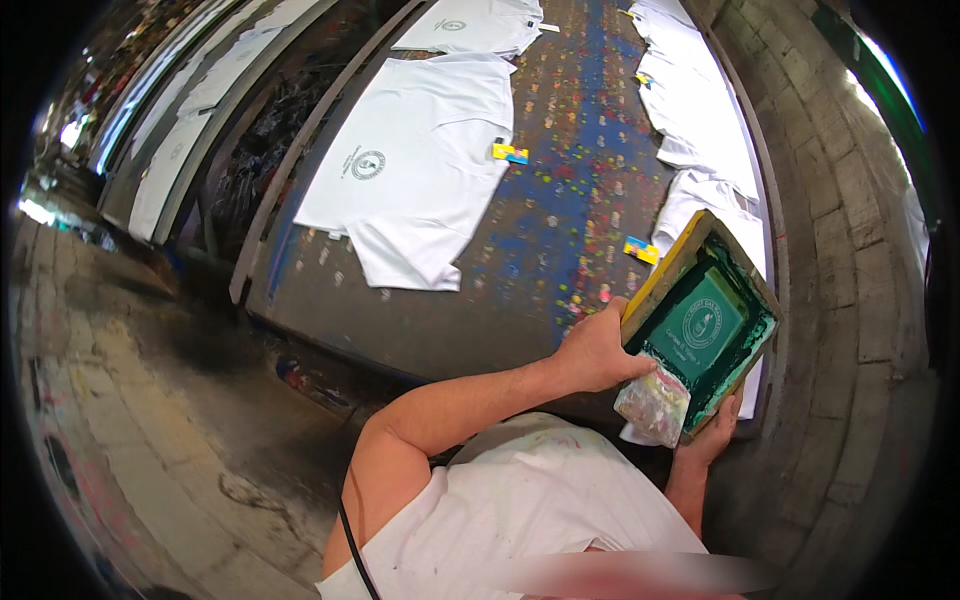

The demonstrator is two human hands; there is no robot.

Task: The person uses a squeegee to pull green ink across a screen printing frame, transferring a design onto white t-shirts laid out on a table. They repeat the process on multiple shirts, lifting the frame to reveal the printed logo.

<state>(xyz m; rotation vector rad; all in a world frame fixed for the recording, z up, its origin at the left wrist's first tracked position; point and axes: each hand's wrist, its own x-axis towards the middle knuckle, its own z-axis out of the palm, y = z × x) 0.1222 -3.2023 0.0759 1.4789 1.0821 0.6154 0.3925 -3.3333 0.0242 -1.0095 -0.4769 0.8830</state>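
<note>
At four o'clock in the view, a wooden screen frame (700, 325) with green-inked mesh is held tilted over a white shirt (705, 195) on the long table (560, 200). The left hand (598, 352) grips its yellow-edged side rail, a stained rag (655, 403) just below it; the right hand (712, 432) clasps the near bottom corner. The frame looks stiff and fairly light, its wet mesh easily smeared, so the rails seem the safe hold. Another printed shirt (420, 165) lies at eleven o'clock.
</note>
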